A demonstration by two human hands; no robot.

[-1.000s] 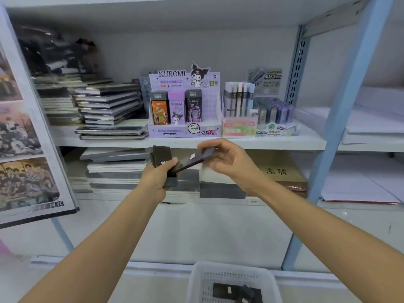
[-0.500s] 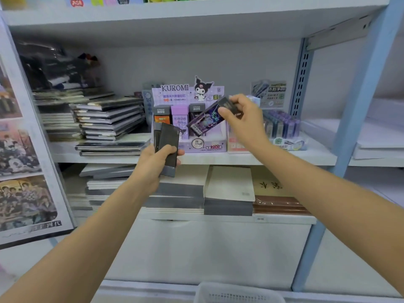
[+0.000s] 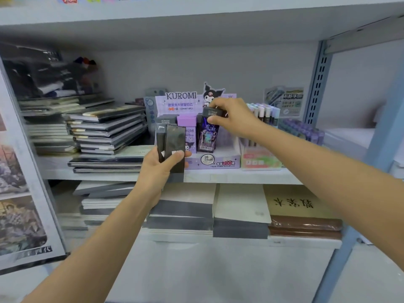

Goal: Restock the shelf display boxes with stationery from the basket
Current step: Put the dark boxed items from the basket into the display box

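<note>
A purple Kuromi display box (image 3: 218,161) stands on the middle shelf, with a few upright lead packs in it. My right hand (image 3: 235,118) pinches the top of a dark pack (image 3: 207,133) that stands upright inside the box, at its right side. My left hand (image 3: 158,169) grips two or three dark flat packs (image 3: 173,145), upright, just in front of the box's left part. The basket is out of view.
Stacks of dark notebooks (image 3: 105,132) fill the shelf left of the box. A pastel pen box (image 3: 261,159) and a purple pen display (image 3: 302,130) stand to its right. A blue shelf upright (image 3: 314,88) rises at the right. More notebooks (image 3: 240,206) lie on the lower shelf.
My right hand carried one dark pack from in front of my left hand up into the Kuromi box and turned it upright. My left hand rose with its packs. The basket left the view.
</note>
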